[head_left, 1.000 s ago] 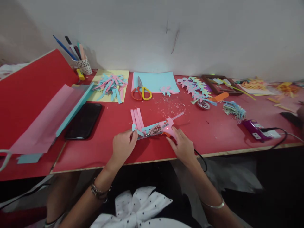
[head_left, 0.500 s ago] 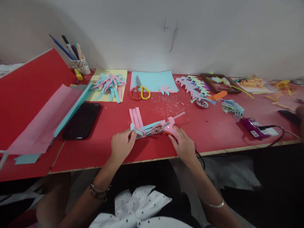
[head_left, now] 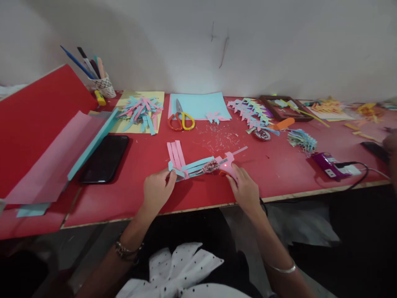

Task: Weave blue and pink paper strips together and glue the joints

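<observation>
Between its thumb and fingers my left hand [head_left: 157, 191] pinches the end of a blue paper strip [head_left: 178, 173], which joins pink and blue strips on the table. Pink paper strips [head_left: 175, 153] point away from me, and blue paper strips [head_left: 198, 164] run to the right. My right hand [head_left: 247, 186] is wrapped round the handle of a pink glue gun [head_left: 228, 164] with a lit red light and a glue stick out of its back. Its nozzle points left over the blue strips, a short way from my left fingers.
Scissors [head_left: 181, 118] lie on blue paper [head_left: 198, 103] at the back. To the left are a black phone [head_left: 105, 159], pink sheets and a pen cup [head_left: 104, 86]. Paper strip piles [head_left: 141, 111] and a purple plug box [head_left: 331, 165] are around. Another person's hand shows at the right edge.
My right hand and the glue gun have drawn slightly to the right, so the nozzle is farther from my left fingers. My left hand still pinches the strip.
</observation>
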`<state>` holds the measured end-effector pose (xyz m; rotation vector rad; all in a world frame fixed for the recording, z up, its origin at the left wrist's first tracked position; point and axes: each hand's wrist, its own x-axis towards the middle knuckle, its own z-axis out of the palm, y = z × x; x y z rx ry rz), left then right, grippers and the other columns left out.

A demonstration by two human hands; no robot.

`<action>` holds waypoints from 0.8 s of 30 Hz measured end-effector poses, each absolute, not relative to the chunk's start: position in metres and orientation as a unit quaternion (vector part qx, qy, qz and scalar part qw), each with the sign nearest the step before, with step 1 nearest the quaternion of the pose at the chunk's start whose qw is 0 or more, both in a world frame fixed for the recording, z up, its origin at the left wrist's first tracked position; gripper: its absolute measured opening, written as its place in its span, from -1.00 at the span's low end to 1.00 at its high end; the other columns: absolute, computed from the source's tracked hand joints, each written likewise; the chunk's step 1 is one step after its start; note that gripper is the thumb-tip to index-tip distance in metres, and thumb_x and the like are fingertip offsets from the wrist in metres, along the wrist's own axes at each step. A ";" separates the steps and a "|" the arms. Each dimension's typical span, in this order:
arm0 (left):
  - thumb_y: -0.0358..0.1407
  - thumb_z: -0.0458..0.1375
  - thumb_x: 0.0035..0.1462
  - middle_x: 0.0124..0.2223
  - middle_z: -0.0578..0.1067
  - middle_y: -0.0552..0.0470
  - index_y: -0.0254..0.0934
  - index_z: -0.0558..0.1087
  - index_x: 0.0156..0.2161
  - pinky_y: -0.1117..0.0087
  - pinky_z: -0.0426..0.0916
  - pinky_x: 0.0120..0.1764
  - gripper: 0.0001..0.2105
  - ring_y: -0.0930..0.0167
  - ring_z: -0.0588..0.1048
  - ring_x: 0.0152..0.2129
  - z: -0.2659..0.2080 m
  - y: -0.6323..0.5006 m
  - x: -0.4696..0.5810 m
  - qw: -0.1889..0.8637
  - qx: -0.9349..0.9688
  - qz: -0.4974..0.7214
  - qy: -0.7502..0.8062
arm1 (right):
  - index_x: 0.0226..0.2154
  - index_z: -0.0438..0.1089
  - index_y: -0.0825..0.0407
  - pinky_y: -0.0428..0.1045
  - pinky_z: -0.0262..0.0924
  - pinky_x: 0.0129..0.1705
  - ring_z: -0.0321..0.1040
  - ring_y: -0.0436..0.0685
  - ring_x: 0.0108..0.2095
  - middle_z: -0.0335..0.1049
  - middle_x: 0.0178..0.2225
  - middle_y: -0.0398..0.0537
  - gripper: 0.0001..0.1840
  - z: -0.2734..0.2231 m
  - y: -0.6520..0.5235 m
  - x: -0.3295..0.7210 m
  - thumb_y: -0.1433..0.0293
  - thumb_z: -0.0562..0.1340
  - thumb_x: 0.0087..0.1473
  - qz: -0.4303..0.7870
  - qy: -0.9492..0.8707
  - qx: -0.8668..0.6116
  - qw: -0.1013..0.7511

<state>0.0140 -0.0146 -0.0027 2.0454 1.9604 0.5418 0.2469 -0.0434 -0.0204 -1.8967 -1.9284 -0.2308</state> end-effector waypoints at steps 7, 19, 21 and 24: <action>-0.28 -0.15 0.07 -0.54 0.49 -0.05 -0.30 0.50 -0.46 0.46 0.05 -0.52 -0.63 0.43 0.36 -0.61 -0.005 -0.015 0.013 0.126 0.705 0.192 0.672 | -0.10 0.31 0.06 0.02 0.25 -0.38 0.37 0.19 -0.31 0.41 -0.28 0.09 -0.59 -0.020 -0.045 0.256 0.26 -0.09 0.13 -0.069 -0.680 -0.695 0.223; -0.25 -0.15 0.06 -0.56 0.49 -0.07 -0.29 0.51 -0.47 0.45 0.06 -0.53 -0.62 0.41 0.38 -0.62 -0.007 -0.015 0.013 0.125 0.700 0.211 0.671 | -0.09 0.30 0.07 0.03 0.25 -0.40 0.37 0.22 -0.28 0.40 -0.23 0.12 -0.56 -0.016 -0.046 0.273 0.24 -0.09 0.11 -0.080 -0.651 -0.720 0.228; -0.25 -0.16 0.06 -0.55 0.50 -0.08 -0.30 0.51 -0.46 0.45 0.06 -0.53 -0.61 0.41 0.38 -0.62 -0.006 -0.015 0.013 0.127 0.701 0.209 0.670 | -0.08 0.29 0.07 0.03 0.24 -0.40 0.36 0.22 -0.29 0.40 -0.24 0.12 -0.56 -0.015 -0.047 0.275 0.25 -0.09 0.11 -0.083 -0.649 -0.723 0.224; -0.25 -0.16 0.06 -0.54 0.50 -0.08 -0.30 0.51 -0.46 0.45 0.07 -0.53 -0.61 0.41 0.38 -0.61 -0.006 -0.015 0.013 0.128 0.704 0.211 0.666 | -0.08 0.29 0.08 0.04 0.23 -0.41 0.36 0.22 -0.31 0.40 -0.24 0.14 -0.55 -0.013 -0.047 0.278 0.25 -0.10 0.10 -0.085 -0.645 -0.727 0.219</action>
